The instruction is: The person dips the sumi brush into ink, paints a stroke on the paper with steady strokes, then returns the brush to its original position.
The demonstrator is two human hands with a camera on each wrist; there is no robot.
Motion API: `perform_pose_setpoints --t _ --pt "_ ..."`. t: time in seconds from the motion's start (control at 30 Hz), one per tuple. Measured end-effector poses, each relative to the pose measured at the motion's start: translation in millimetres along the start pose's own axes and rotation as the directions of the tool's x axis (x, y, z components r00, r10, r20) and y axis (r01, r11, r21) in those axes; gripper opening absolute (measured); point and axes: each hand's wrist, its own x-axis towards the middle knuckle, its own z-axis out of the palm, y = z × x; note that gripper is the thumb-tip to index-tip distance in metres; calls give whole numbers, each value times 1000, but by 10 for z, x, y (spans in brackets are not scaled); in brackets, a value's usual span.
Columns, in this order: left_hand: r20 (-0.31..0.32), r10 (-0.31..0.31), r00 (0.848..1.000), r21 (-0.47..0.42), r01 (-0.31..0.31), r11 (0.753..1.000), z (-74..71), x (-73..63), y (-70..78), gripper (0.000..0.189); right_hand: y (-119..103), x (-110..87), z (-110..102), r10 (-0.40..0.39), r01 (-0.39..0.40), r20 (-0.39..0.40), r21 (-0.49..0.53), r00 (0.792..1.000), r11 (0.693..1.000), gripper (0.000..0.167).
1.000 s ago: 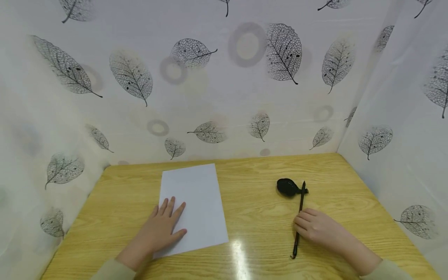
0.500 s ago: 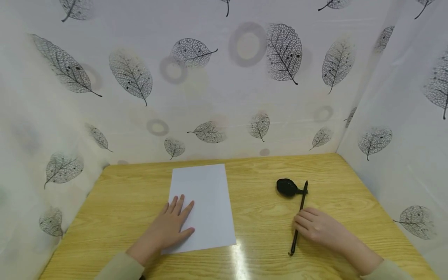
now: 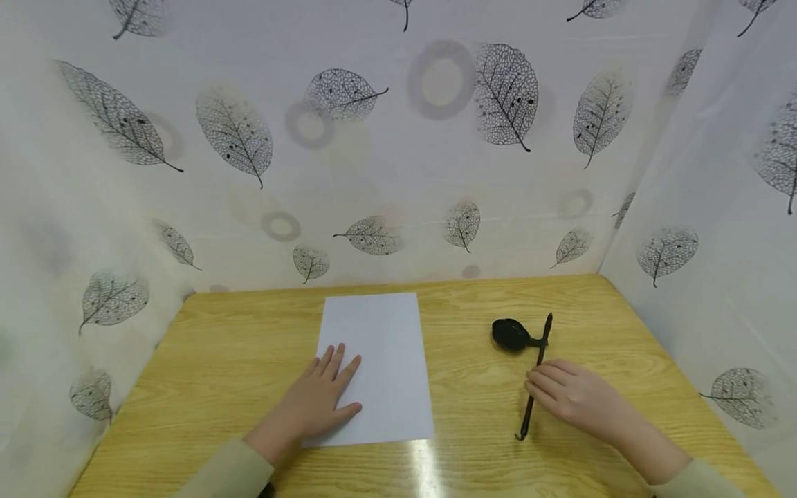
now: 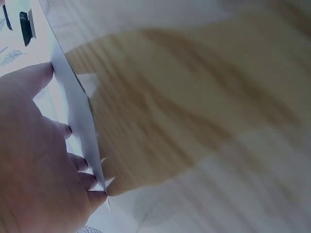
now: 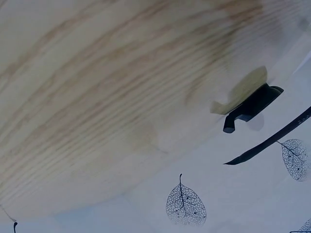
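Observation:
My left hand point(image 3: 317, 401) lies flat on a sheet of white paper point(image 3: 392, 366), fingers spread, near its left edge. The left wrist view shows the fingertips on the paper point(image 4: 60, 73) close to its border. With bent fingers my right hand point(image 3: 579, 400) holds a dark calligraphy brush point(image 3: 526, 417) by the middle of its handle. Its pointed black tip aims away from me and a small hook ends the near side. In the right wrist view the brush point(image 5: 274, 139) shows, but the hand does not. Left of the tip sits a small black dish with a stub handle point(image 3: 510, 335).
A yellow wood-grain table point(image 3: 473, 443) bears everything, with a bright reflection near its front. White curtain sheets printed with leaves point(image 3: 373, 166) stand along the back and both sides.
The paper has slid to the right together with my left hand. My right hand has shifted the brush slightly forward, away from me. The black dish stays in place.

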Motion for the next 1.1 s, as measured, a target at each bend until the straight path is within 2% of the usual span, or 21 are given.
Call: perform_pose_setpoints --t 0.4,0.6,0.83,1.1 --pt "7 -4 1000 21 4 1000 23 120 178 84 112 68 -103 55 -55 -11 -9 998 998 50" --pt "14 -1 1000 29 1 1000 31 170 268 84 190 104 -145 77 -79 -58 -29 995 996 47" --pt "17 4 1000 24 -4 1000 63 243 333 88 263 208 -216 133 -131 -138 24 981 991 45" --pt "35 -4 999 23 3 1000 66 287 420 94 287 275 -294 201 -198 -195 32 960 980 42"
